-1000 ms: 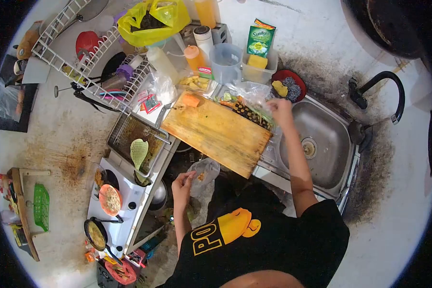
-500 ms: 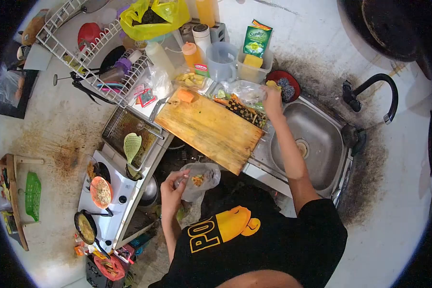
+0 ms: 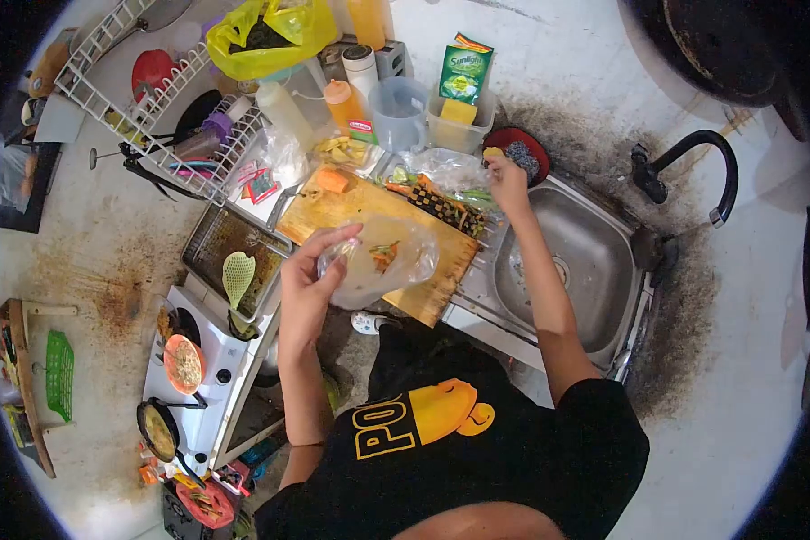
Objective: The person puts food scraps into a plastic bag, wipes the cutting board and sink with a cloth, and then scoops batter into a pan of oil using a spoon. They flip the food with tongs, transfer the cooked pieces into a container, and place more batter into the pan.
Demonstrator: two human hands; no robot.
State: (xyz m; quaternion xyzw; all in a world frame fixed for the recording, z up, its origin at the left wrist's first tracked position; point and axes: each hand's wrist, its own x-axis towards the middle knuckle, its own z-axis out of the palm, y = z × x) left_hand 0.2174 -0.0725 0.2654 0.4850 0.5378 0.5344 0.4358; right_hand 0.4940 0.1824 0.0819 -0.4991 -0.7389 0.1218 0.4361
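Note:
My left hand (image 3: 308, 281) is closed on the rim of a clear plastic bag (image 3: 414, 256), held over the near part of the wooden cutting board (image 3: 369, 203). Small orange and green scraps (image 3: 384, 257) lie inside the bag. At the sink's far left corner, my right hand (image 3: 510, 183) has its fingers around a small yellow sponge-like piece (image 3: 493, 154), beside a red bowl (image 3: 542, 155) with a grey scouring pad (image 3: 522, 159). An orange carrot piece (image 3: 332, 181) rests on the board. Behind it lie a dark patterned item (image 3: 436, 209) and a plastic bag of vegetables (image 3: 454, 171).
The sink (image 3: 571, 279) with a black faucet (image 3: 720, 171) is at right. Bottles, a clear jug (image 3: 399, 114) and a tub (image 3: 463, 133) line the back. At left are a dish rack (image 3: 166, 117), a metal tray (image 3: 216, 236) and a stove (image 3: 209, 391) with pans.
My left hand has raised the plastic bag and brought it forward over the cutting board. My right hand stays near the red bowl with the yellow piece. The view has shifted slightly.

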